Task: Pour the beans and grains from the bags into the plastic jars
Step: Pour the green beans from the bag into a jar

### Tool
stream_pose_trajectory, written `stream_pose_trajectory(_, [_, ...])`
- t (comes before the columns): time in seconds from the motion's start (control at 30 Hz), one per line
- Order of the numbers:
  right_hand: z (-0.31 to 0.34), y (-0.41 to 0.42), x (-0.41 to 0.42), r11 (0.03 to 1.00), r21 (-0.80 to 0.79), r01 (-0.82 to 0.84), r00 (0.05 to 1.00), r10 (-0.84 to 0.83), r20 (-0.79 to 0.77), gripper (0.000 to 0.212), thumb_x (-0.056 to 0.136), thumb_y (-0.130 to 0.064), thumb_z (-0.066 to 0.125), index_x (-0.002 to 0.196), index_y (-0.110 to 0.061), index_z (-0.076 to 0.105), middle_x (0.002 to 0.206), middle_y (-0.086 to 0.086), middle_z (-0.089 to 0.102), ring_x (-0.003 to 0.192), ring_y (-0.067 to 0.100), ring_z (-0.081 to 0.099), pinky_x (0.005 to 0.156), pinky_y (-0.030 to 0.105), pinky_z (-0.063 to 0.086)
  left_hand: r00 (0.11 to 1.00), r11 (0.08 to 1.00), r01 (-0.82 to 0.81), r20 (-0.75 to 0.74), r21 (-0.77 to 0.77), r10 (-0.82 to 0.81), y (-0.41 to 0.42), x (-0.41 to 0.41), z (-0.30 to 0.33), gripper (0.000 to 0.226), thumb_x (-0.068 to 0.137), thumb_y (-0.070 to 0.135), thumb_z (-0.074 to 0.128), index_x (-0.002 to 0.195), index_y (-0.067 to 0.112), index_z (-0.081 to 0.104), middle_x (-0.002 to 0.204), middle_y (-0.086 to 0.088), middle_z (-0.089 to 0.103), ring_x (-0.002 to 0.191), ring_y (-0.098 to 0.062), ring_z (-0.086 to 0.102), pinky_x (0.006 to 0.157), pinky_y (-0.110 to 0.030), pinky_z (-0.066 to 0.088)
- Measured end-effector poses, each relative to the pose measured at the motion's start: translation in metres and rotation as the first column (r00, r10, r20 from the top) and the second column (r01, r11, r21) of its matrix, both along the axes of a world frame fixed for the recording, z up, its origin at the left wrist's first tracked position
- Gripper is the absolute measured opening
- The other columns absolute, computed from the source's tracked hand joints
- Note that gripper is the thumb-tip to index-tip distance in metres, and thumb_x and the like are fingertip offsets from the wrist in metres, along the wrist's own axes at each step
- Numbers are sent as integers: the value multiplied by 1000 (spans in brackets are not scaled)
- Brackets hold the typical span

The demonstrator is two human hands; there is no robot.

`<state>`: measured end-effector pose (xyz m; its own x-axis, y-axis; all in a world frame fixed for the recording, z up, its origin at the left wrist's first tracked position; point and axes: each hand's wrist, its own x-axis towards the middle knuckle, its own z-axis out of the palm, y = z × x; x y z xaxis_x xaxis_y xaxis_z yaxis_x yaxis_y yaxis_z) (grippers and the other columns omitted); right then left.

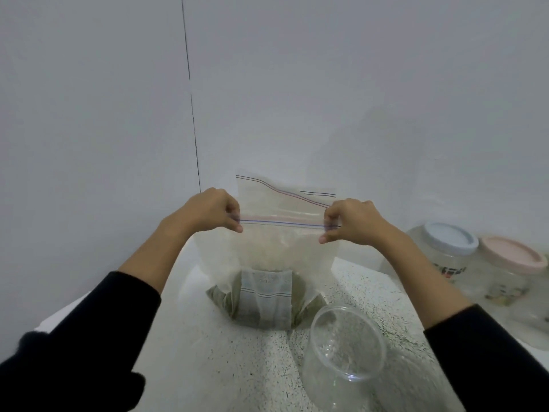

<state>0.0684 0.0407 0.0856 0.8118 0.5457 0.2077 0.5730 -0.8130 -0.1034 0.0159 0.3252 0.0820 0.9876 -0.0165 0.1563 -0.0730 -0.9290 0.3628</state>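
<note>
Both hands up over the speckled surface point(350, 286), stretching a clear zip bag point(282, 242) between them. Left hand point(208, 211) at the bag's left top corner, fingers point(234, 223) curled and pinching the zip strip. Right hand point(350, 223) at the right top corner, fingers point(328, 226) pinching the same strip, thumb tip poking out below. Blue zip line pulled taut and nearly level from hand to hand; behind it the rear lip of the bag standing higher, its pink and dark lines sloping down to the right, so mouth parted. Bag hanging upright, bottom resting on the surface near the back wall, greenish grains point(219, 298) heaped in the base, a second flat bag point(266, 301) with a pale printed band seen against the lower front. Open clear jar point(347, 349) just right of the bag's base, toward the near edge, no lid on, looking bare inside. Far at the right edge, two lidded jars side by side: blue lid point(450, 237) nearer the bag, pink lid point(509, 257) beyond it, contents too blurred to name. Black sleeves point(98, 328) on both forearms
</note>
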Motion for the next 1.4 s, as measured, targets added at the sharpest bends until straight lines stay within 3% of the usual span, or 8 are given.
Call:
stream_pose_trajectory(0.23, [-5, -29, 3, 994, 16, 106, 994, -106, 16, 30, 69, -55, 75, 76, -30, 59, 92, -9, 58, 89, 11, 55, 81, 31, 29, 990, 990, -143, -5, -10, 143, 24, -8, -4, 30, 68, 39, 83, 68, 19, 61, 78, 3, 60, 81, -19, 56, 70, -30, 40])
stream_pose_trajectory(0.47, [-8, -22, 1, 992, 25, 121, 992, -122, 12, 34, 71, -61, 69, 73, -28, 60, 100, -8, 56, 96, 14, 53, 83, 32, 31, 997, 968, -54, 35, -245, 65, 39, -21, -2, 24, 79, 19, 77, 62, 15, 61, 63, 3, 58, 60, -6, 49, 55, -15, 35])
stream_pose_trajectory(0.73, [12, 25, -18, 987, 114, -116, 981, 132, -140, 34, 68, -52, 77, 91, -29, 70, 142, -8, 44, 132, 12, 38, 111, 48, 23, 987, 934, 26, 155, -357, 31, 21, -23, 6, 14, 80, 2, 72, 67, 5, 69, 56, 7, 63, 51, 0, 57, 57, -9, 44])
stream_pose_trajectory(0.93, [43, 40, -45, 972, 66, -226, 900, 235, -366, 47, 72, -54, 72, 113, -34, 63, 157, -9, 16, 143, 12, 14, 116, 40, 19, 965, 932, 1, 245, -362, 95, 9, -26, 15, 18, 78, 3, 74, 62, 8, 67, 64, -5, 67, 54, -10, 58, 59, -15, 46])
stream_pose_trajectory(1.03, [49, 58, -51, 970, 109, -216, 939, 237, -249, 47, 75, -55, 69, 112, -28, 63, 157, -4, 16, 144, 15, 12, 116, 46, 16, 962, 943, 16, 260, -333, 76, 0, -26, 22, 15, 76, 4, 75, 63, 7, 69, 64, -10, 67, 56, -14, 56, 64, -26, 46])
stream_pose_trajectory(1.13, [44, 82, -42, 978, -1, -209, 972, 207, -113, 44, 76, -52, 71, 109, -23, 65, 158, 0, 16, 144, 21, 10, 116, 54, 9, 966, 943, 68, 258, -325, 20, -6, -29, 27, 17, 76, 4, 76, 62, 11, 68, 54, 7, 61, 51, -3, 49, 55, -14, 39])
stream_pose_trajectory(1.27, [34, 103, -25, 960, 58, -274, 943, 280, -180, 29, 84, -42, 67, 98, -17, 69, 145, 1, 41, 129, 19, 40, 107, 44, 31, 968, 948, 130, 246, -291, -57, -9, -34, 31, 14, 77, 7, 77, 67, 12, 69, 57, 7, 57, 55, -5, 47, 52, -9, 34])
stream_pose_trajectory(1.4, [31, 111, -29, 948, 219, -230, 922, 284, -262, 15, 84, -24, 70, 84, -10, 72, 74, -4, 56, 68, 7, 52, 63, 24, 39, 964, 951, 129, 261, -282, -53, -4, -36, 30, 13, 77, 8, 77, 68, 13, 69, 66, -8, 63, 63, -16, 47, 58, -20, 37])
